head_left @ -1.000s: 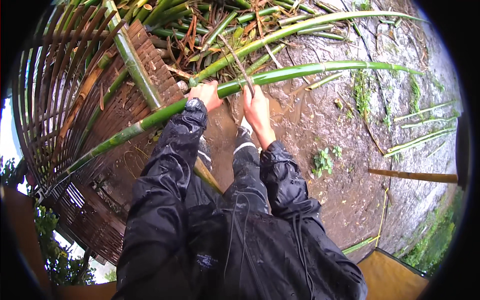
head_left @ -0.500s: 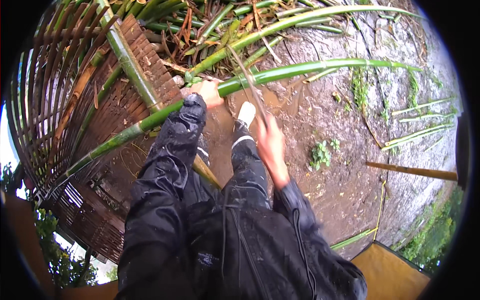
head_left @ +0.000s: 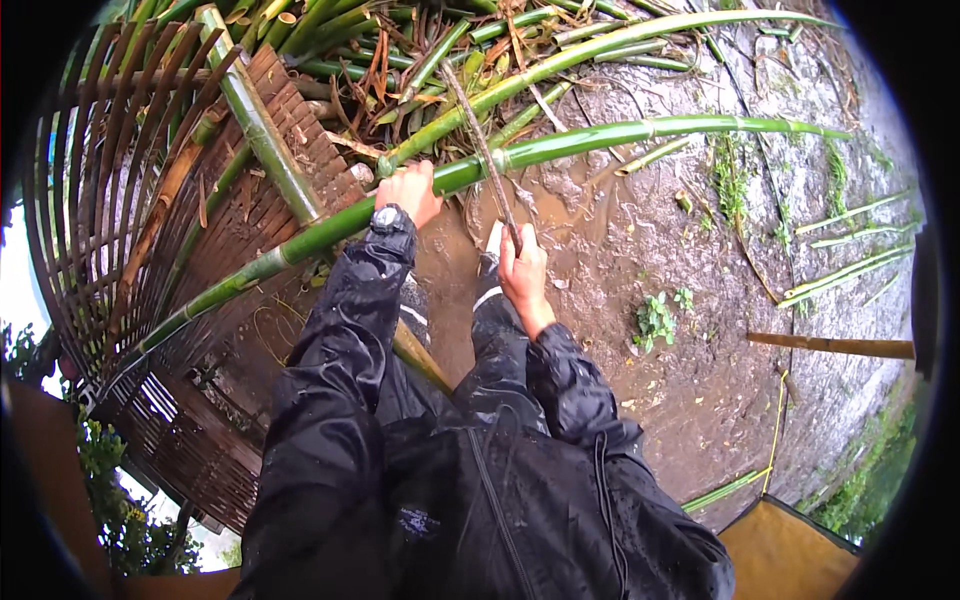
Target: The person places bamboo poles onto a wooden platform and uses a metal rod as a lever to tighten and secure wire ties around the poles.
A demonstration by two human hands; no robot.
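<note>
A long green bamboo pole runs across in front of me, from the slatted frame at lower left to the far right. My left hand is closed over it near its middle, with a watch on the wrist. To the right, my right hand is closed round the near end of a machete. Its narrow, dark blade points away from me and crosses the pole just right of my left hand, at a ringed joint. Whether the blade touches the pole or passes above it, I cannot tell.
A curved slatted bamboo frame stands at left, with a thick bamboo pole leaning over it. Cut bamboo lies heaped at the far side. My feet are on wet mud. A brown pole juts in at right.
My right hand has moved slightly left and away from me, and the blade reaches farther past the pole. The left hand stays in nearly the same place, its wrist turned to show the watch.
</note>
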